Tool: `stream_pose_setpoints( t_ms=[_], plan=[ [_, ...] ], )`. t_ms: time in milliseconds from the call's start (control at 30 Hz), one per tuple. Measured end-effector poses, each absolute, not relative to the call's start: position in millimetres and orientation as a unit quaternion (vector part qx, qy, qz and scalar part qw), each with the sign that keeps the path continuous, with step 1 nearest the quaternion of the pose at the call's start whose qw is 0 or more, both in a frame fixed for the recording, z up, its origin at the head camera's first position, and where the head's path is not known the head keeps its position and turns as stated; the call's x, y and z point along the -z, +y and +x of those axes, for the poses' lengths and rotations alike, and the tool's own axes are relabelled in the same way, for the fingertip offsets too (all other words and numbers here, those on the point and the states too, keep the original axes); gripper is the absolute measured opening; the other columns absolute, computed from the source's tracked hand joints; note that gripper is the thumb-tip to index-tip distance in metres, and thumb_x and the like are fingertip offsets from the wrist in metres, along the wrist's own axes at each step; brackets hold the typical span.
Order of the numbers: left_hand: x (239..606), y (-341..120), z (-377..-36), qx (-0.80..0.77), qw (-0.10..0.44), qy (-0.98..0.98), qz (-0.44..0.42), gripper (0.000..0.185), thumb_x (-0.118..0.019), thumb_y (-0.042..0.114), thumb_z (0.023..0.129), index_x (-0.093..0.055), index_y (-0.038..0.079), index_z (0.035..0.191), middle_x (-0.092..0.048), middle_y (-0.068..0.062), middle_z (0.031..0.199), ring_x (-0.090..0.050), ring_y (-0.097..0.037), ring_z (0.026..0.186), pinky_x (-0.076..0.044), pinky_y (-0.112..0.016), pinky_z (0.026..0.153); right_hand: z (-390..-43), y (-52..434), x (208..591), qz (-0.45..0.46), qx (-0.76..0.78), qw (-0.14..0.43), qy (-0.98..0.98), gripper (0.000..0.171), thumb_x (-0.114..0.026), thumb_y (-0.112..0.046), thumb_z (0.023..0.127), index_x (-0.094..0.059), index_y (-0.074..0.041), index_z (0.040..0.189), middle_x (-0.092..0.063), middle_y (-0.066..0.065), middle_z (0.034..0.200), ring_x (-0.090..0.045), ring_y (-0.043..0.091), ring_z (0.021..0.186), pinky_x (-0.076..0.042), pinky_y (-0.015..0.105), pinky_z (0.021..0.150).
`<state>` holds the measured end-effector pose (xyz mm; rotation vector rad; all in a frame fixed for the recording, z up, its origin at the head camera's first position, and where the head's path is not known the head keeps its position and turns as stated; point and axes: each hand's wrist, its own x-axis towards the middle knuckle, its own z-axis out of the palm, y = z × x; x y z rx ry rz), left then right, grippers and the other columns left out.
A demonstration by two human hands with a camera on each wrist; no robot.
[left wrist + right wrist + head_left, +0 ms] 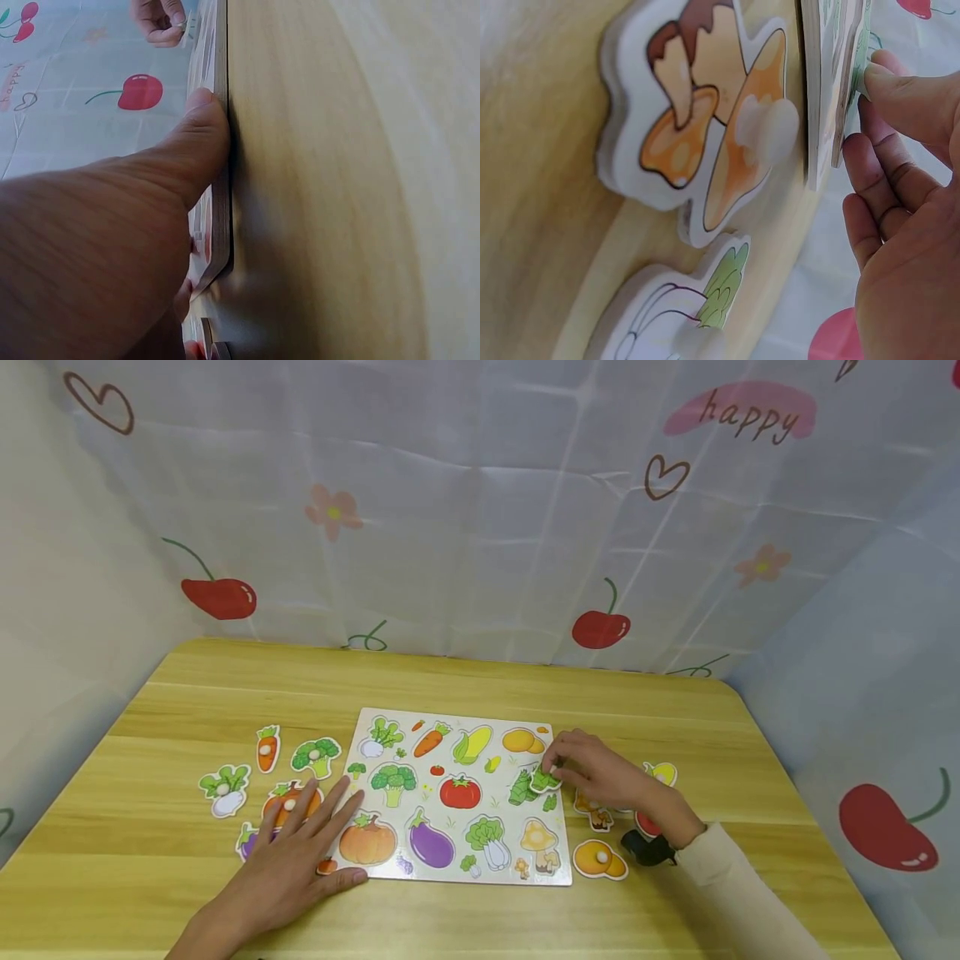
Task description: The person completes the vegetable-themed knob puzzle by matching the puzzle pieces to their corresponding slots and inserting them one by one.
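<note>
Right hand (pixel 600 774) pinching green piece (pixel 545 779)

white puzzle board (pixel 420 727) printed with vegetables, green piece (pixel 545 779), yellow wood table (pixel 480 677).

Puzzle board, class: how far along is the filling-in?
Done: nothing clearly; every hollow on the puzzle board shows only its printed picture. In hand: the right hand pinches a green vegetable piece over the board's right side, while the left hand presses the board's left edge. Left: loose pieces on both sides, like the carrot piece.

Left hand (pixel 112 247) thumb pressing puzzle board (pixel 221 225) edge (wooden table (pixel 337 187) beneath).
</note>
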<state>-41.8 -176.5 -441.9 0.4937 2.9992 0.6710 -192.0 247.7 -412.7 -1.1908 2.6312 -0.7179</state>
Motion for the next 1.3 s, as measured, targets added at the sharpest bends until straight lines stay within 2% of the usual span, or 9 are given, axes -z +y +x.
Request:
stream_pose_setpoints(
  t_ms=[567,867,1300],
  plan=[
    [441.9,-176.6,-41.1,-0.22,0.008,0.962,0.162,0.085,-0.063,0.062,0.088,-0.033,0.024,0.158,-0.022,-0.004,0.168,-0.01,-0.041,0.154,-0.003,-0.065,0.118,-188.8,237.5,412.5,-0.41,0.239,0.089,0.876,0.015,-0.063,-0.009,0.098,-0.066,-0.022,0.104,-0.061,-0.011,0.105,-0.051,0.012,0.102,-0.038,0.043,0.095],
    [442.8,-175.9,-40.7,-0.216,0.0,0.962,0.168,0.085,-0.063,0.062,0.089,-0.034,0.024,0.158,-0.023,-0.003,0.167,-0.01,-0.039,0.154,-0.003,-0.063,0.119,-187.2,232.3,414.1,-0.426,0.238,0.086,0.868,0.014,-0.065,-0.007,0.097,-0.067,-0.019,0.102,-0.062,-0.008,0.102,-0.051,0.012,0.097,-0.04,0.037,0.089],
    [440.3,-176.5,-40.8,-0.22,0.007,0.962,0.164,0.085,-0.063,0.062,0.088,-0.034,0.023,0.158,-0.023,-0.004,0.167,-0.01,-0.04,0.154,-0.005,-0.066,0.117,-184.8,226.8,416.9,-0.422,0.237,0.093,0.87,0.013,-0.066,-0.009,0.096,-0.067,-0.021,0.1,-0.061,-0.009,0.102,-0.049,0.009,0.097,-0.039,0.037,0.091]
  ],
)
